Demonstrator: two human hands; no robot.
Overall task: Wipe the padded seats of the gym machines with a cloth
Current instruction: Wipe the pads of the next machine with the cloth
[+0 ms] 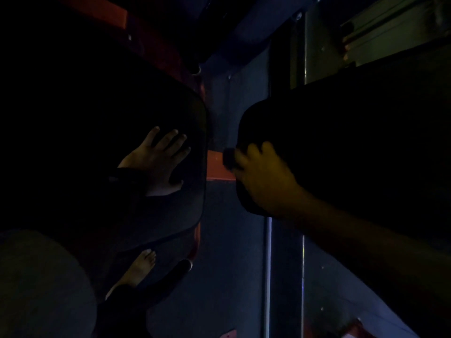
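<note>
Your left hand [158, 164] lies flat on the smooth black padded seat with rounded corners [170, 215], its grip apart, fingers straight and spread. Your right hand [263, 176] has its grip curled on a small dark bunched cloth [229, 159], blurred in the dim light. The cloth sits at the rounded corner of a second black padded seat [341, 142], with a flat orange metal bar [216, 167] just left of that grip.
</note>
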